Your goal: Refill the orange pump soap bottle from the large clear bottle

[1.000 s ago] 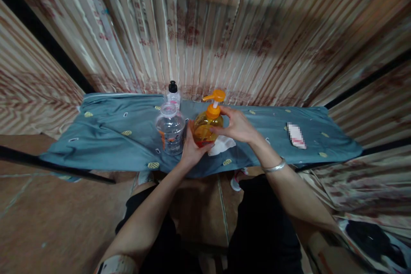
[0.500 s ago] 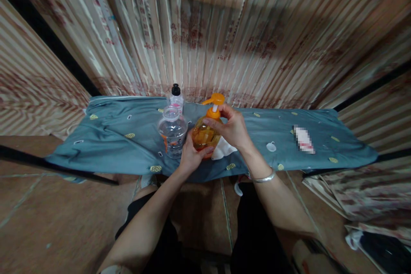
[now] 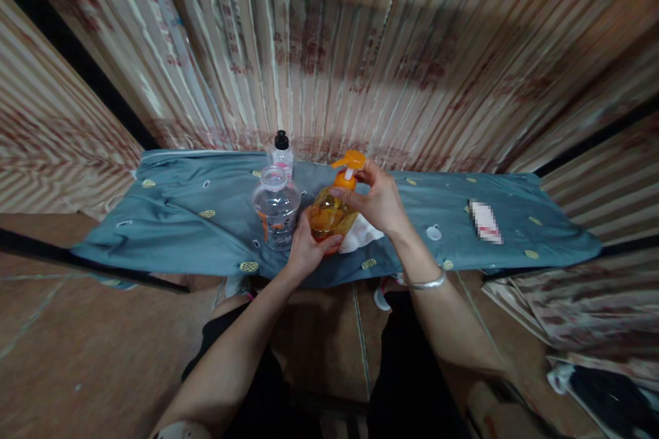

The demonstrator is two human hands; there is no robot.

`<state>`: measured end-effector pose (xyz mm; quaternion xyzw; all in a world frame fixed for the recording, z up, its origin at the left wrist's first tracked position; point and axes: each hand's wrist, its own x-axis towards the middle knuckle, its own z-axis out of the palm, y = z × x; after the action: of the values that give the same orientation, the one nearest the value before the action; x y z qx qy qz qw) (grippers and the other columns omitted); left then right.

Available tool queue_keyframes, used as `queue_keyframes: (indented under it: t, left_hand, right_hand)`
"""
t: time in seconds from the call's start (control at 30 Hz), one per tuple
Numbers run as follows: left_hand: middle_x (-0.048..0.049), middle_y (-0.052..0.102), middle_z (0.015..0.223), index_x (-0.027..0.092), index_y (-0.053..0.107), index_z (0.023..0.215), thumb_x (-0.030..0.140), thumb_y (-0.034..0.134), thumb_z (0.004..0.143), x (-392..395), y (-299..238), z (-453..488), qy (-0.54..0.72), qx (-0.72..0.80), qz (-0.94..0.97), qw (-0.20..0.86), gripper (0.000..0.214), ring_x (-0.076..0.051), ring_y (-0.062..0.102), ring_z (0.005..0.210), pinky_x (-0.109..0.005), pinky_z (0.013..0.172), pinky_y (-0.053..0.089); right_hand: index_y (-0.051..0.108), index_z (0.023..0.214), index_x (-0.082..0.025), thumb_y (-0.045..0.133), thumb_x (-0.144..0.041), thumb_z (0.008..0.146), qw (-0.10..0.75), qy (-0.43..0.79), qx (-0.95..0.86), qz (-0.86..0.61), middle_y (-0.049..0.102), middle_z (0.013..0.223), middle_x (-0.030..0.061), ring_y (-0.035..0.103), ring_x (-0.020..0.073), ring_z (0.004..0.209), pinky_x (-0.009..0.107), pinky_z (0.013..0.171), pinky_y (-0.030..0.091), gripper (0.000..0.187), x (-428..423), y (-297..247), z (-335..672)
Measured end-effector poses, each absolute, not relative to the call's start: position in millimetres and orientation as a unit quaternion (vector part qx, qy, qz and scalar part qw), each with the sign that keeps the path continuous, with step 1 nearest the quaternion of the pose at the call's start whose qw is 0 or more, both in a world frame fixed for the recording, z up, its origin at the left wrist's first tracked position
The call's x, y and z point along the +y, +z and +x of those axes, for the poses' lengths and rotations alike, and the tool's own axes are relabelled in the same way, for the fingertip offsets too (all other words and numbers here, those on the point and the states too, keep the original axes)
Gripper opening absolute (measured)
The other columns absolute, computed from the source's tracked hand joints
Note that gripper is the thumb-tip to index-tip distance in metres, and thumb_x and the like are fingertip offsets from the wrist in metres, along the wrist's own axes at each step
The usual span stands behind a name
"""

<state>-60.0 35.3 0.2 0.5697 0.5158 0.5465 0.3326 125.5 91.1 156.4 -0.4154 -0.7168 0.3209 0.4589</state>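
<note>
Sitting at a low tabletop draped in a blue-grey patterned cloth, the person has both hands on a pump bottle of orange liquid near the front edge, about the middle of the surface. The left hand comes up from below and is wrapped around the lower part of the bottle, fingers curled on its near side. The right hand is closed around the neck, with thumb and fingers pinching the orange collar just under the pump head. The spout points left, and the bottle leans a little to the right. Whether its base rests on the cloth I cannot tell, as the left hand hides it.

Just left of the pump bottle, almost touching it, stands a clear plastic bottle, upright, with its mouth uncapped. Behind that, close to the wall, is a smaller bottle with a black cap. A crumpled white cloth lies on the tabletop directly under the right wrist, just beside the pump bottle. A silver bangle sits on the right forearm. Farther right on the tabletop, well apart from the hands, lies a small flat white thing, too blurred to make out. Ribbed, faded sheeting closes in the back and sides
</note>
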Motion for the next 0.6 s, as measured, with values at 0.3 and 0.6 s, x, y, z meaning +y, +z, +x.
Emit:
queue_keyframes:
  t: [0.3, 0.6]
  left_hand:
    - [-0.0194, 0.085, 0.153, 0.023, 0.062, 0.158, 0.049, 0.113, 0.08, 34.5, 1.8, -58.6, 0.55, 0.509, 0.573, 0.333, 0.097, -0.045, 0.084, 0.144, -0.065, 0.128, 0.067]
    - [-0.0182, 0.085, 0.153, 0.024, 0.062, 0.16, 0.049, 0.112, 0.082, 35.0, 2.7, -59.0, 0.55, 0.499, 0.575, 0.343, 0.096, -0.045, 0.084, 0.146, -0.066, 0.129, 0.066]
  right_hand:
    - [0.084, 0.131, -0.03, 0.103, -0.072, 0.092, 0.427, 0.297, -0.747, -0.416, 0.089, 0.136, 0.0102, 0.083, 0.0363, 0.134, 0.054, 0.125, 0.065, 0.061, 86.3, 162.2, 129.7]
    - [0.082, 0.11, -0.029, 0.096, -0.082, 0.093, 0.417, 0.32, -0.75, -0.402, 0.089, 0.117, 0.0058, 0.083, 0.0324, 0.117, 0.05, 0.116, 0.066, 0.058, 85.9, 162.5, 132.7]
